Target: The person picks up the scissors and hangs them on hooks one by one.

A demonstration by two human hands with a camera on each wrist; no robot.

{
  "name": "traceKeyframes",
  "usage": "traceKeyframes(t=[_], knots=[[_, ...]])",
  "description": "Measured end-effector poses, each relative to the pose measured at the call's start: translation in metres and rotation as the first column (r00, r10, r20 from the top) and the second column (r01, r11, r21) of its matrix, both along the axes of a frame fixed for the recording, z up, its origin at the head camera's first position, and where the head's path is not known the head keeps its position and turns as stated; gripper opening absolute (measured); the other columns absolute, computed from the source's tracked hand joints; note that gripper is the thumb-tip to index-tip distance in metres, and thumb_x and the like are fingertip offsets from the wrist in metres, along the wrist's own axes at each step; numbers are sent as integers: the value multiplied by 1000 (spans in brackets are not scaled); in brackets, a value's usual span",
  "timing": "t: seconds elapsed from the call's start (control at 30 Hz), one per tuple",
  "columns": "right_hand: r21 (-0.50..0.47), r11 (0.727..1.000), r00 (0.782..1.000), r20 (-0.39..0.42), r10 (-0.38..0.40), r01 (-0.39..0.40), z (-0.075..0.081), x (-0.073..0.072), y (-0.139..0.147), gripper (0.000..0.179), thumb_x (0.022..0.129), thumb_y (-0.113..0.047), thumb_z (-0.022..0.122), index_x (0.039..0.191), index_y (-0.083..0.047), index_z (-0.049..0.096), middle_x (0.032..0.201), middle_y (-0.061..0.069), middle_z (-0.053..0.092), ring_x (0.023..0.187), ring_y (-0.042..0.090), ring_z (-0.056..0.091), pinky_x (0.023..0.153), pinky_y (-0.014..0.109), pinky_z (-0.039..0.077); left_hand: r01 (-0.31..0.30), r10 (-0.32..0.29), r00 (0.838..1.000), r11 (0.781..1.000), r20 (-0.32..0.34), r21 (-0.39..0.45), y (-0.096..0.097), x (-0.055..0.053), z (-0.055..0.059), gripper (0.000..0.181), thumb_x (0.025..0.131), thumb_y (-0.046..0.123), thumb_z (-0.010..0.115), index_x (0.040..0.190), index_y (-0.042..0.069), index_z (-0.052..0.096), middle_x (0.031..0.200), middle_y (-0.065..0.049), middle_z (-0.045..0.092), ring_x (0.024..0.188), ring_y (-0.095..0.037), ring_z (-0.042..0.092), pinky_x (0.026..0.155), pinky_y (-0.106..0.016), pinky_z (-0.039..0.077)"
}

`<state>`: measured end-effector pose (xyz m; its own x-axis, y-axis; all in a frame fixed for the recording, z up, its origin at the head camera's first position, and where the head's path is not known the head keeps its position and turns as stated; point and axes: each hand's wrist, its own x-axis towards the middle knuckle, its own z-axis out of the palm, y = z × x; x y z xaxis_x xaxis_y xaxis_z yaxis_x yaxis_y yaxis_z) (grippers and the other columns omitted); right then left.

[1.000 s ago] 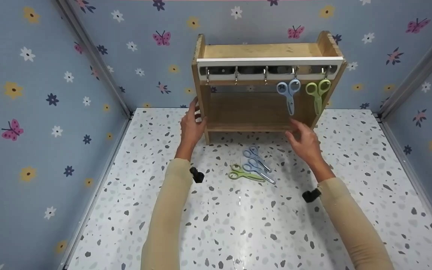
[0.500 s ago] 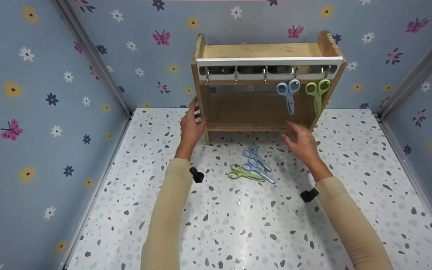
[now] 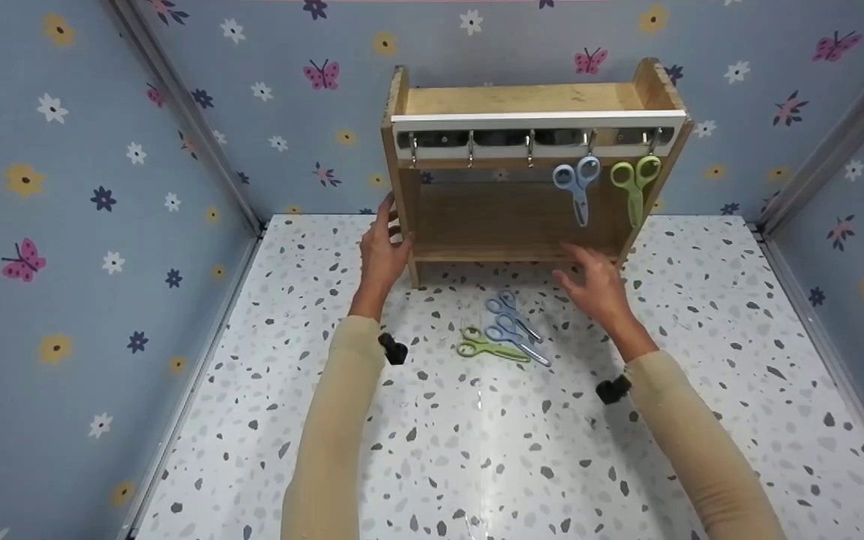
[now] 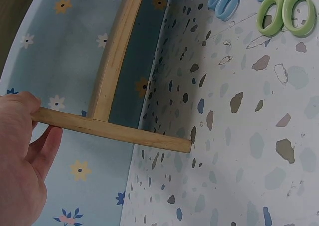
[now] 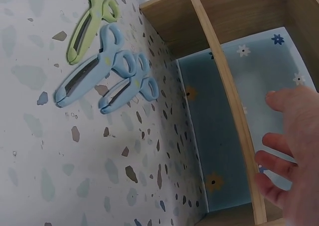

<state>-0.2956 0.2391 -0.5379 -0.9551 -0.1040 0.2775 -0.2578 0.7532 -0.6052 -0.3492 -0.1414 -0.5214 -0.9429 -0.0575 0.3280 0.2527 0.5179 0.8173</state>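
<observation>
A small wooden shelf unit stands against the back wall. My left hand grips its left side panel, thumb on one face and fingers on the other. At the lower board, my right hand holds nothing; its fingers are loosely bent near the board's front edge, and contact is hard to tell. From the front hook rail hang blue scissors and green scissors on the two right hooks. Below, green scissors and two blue pairs, one nearer and one farther, lie together.
The speckled white tabletop spreads in front of the shelf. Flower-patterned blue panels enclose it at the left, back and right. Three hooks at the rail's left hold nothing.
My right hand has slid left along the front of the lower board, away from the right side. The left hand stays on the side panel, and the scissors have not moved.
</observation>
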Motion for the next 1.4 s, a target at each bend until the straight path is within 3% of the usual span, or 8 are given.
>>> traceKeyframes(t=[0.4, 0.63, 0.9, 1.4], knots=[[63, 998, 998, 65, 21, -25, 1, 1, -14, 60, 107, -22, 78, 163, -9, 59, 160, 25, 65, 150, 49, 59, 128, 69, 47, 4, -4, 1000, 1000, -6, 0, -1, 0, 0, 76, 111, 8, 71, 177, 14, 35, 163, -26, 62, 138, -44, 74, 110, -52, 67], [80, 994, 997, 37, 67, -70, -6, 1, -17, 58, 105, -21, 80, 158, -5, 62, 153, 28, 68, 144, 52, 62, 122, 70, 51, 28, -27, 999, 999, -34, 22, -2, 0, -2, 75, 111, 5, 67, 177, 10, 33, 161, -28, 61, 135, -44, 75, 109, -53, 68], [124, 988, 995, 60, 82, -89, -14, 3, -23, 63, 103, -21, 83, 161, -10, 61, 167, 23, 59, 157, 48, 52, 130, 69, 45, 20, -19, 999, 1000, -30, 20, -2, 0, -2, 75, 110, 5, 68, 177, 11, 35, 161, -29, 61, 135, -43, 75, 109, -52, 68], [192, 974, 993, 26, 115, -118, -29, 8, -30, 63, 101, -27, 86, 157, -7, 65, 152, 25, 68, 138, 50, 63, 114, 70, 55, 21, -20, 999, 999, -40, 26, -2, 0, -3, 74, 110, 5, 69, 176, 12, 36, 160, -29, 62, 135, -44, 75, 109, -52, 68]])
